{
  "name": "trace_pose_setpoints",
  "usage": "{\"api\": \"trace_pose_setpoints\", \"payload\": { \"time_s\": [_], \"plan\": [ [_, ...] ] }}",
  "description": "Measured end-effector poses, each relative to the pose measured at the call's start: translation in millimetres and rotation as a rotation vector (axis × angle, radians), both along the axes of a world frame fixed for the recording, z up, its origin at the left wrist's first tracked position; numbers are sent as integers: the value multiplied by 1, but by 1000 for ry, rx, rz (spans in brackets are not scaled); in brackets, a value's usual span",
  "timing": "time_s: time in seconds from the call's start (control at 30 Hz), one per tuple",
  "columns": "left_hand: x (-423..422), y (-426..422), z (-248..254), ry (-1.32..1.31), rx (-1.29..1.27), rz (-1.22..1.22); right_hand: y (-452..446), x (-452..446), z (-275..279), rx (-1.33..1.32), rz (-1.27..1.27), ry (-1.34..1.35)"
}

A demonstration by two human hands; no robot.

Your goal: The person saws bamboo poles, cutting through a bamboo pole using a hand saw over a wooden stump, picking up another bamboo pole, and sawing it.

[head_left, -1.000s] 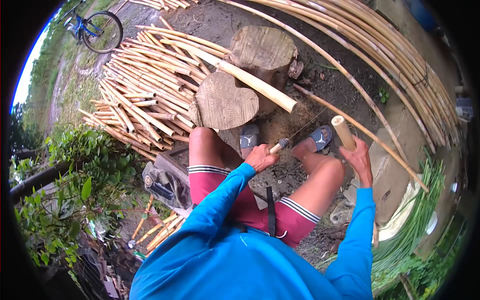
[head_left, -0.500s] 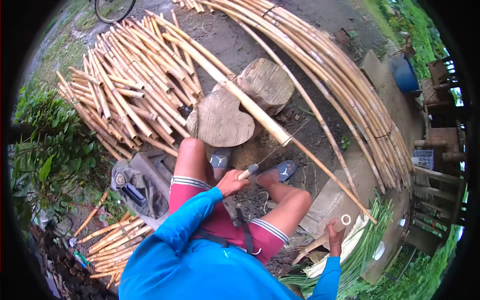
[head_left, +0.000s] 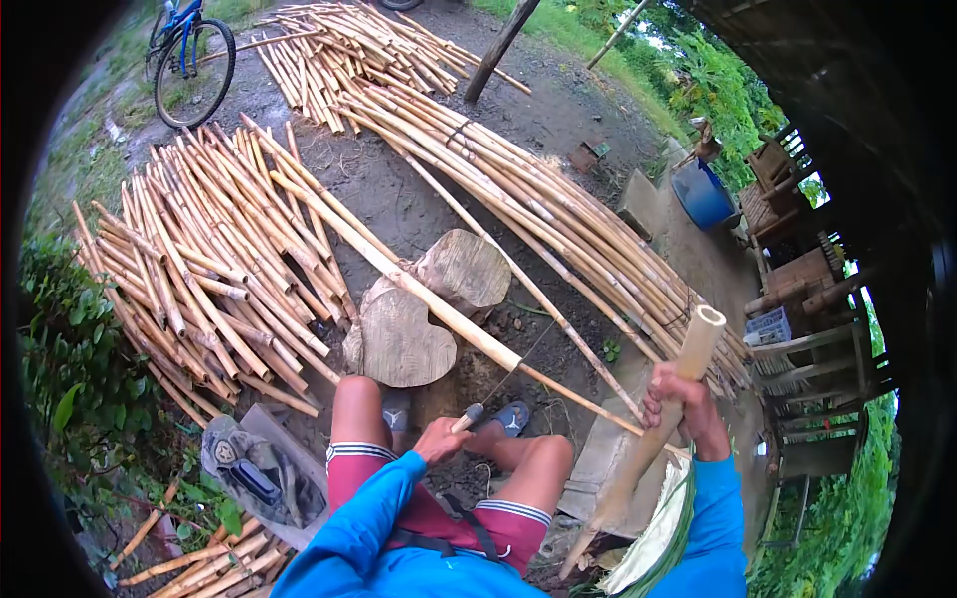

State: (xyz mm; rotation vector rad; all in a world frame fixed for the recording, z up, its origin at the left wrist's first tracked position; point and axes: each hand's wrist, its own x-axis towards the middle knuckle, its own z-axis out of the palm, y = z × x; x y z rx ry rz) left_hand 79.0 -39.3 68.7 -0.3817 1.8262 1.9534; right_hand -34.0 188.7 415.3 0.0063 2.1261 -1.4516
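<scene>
My left hand (head_left: 439,441) is closed around the pale handle of a long, thin-bladed knife (head_left: 469,415). The blade reaches up and right to a bamboo pole (head_left: 439,307) and meets it where the thick part steps down to a thinner length. This pole lies slantwise over two wooden stumps (head_left: 407,344). On the right, my right hand (head_left: 683,407) grips a thick bamboo piece (head_left: 638,468), its hollow end pointing up and its other end low near the ground. Pale and green strips (head_left: 648,528) lie beneath my right forearm.
Cut bamboo poles (head_left: 209,259) are heaped at the left; a bundle of long poles (head_left: 558,219) stretches across the right. A cap (head_left: 249,468) lies left of my knees. Farther off are a bicycle (head_left: 194,75), a blue tub (head_left: 703,194) and a wooden post (head_left: 498,50).
My right hand has lifted the thick bamboo piece higher. The view has tilted up, so more background shows. My left hand still holds the knife at the pole.
</scene>
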Motion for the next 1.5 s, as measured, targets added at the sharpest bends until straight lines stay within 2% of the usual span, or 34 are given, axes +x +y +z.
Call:
{"api": "trace_pose_setpoints", "payload": {
  "time_s": [0.1, 0.23, 0.3, 0.33, 0.4, 0.43, 0.5, 0.53, 0.57, 0.6, 0.63, 0.7, 0.77, 0.87, 0.93, 1.03, 1.1, 1.17, 1.23, 1.3, 1.37, 1.4, 1.43, 1.5],
  "plan": [
    [-3, 7, -5, 52, 33, -24, -45, -11, 16, 64, 74, 114],
    [-5, 15, 20, 37, 166, -52, -125, -15, 20, 122, 167, 225],
    [-11, 23, 35, 10, 409, 3, -163, -23, 12, 89, 299, 222],
    [-15, 27, 43, 2, 385, -30, -184, -25, 6, 127, 356, 267],
    [-21, 38, 55, -119, 647, 94, -223, -28, 5, 268, 428, 338],
    [-27, 42, 40, -76, 780, 21, -241, -27, 10, 319, 462, 373],
    [-28, 60, 27, -110, 983, 30, -263, -21, 23, 168, 521, 435],
    [-25, 67, 29, -121, 944, 75, -280, -22, 23, 197, 530, 477],
    [-23, 76, 37, -292, 1042, 280, -285, -16, 31, 170, 514, 486],
    [-21, 85, 45, -436, 1125, 514, -297, -22, 27, 166, 577, 623],
    [-22, 85, 46, -419, 1151, 535, -304, -23, 25, 150, 593, 575],
    [-16, 80, 43, -369, 1209, 491, -334, -34, 2, 229, 536, 839],
    [-17, 78, 40, -305, 1275, 407, -331, -21, 7, 125, 564, 645],
    [-23, 76, 37, -220, 1368, 301, -391, -37, -49, 256, 492, 969],
    [-24, 74, 34, -193, 1417, 251, -382, 0, -63, 429, 269, 1133],
    [-21, 59, 29, -167, 1468, 163, -395, -8, -122, 366, 378, 944],
    [-17, 46, 24, -158, 1485, 129, -376, 3, -190, 314, 365, 1001],
    [-13, 33, 22, -150, 1492, 106, -353, 32, -224, 220, 379, 1168],
    [-8, 21, 18, -148, 1492, 95, -285, 60, -196, 99, 530, 980],
    [-6, 9, 15, -149, 1490, 100, -206, 88, -199, 68, 295, 1233],
    [0, -1, 9, -148, 1481, 130, -109, 83, -183, 169, 227, 1214],
    [0, -4, 4, -143, 1475, 140, -61, 77, -193, 234, 174, 1072],
    [1, -6, 1, -144, 1460, 161, -5, 75, -191, 441, 150, 984],
    [1, -9, -7, -135, 1380, 211, 99, 76, -215, 615, -33, 800]
  ]
}}
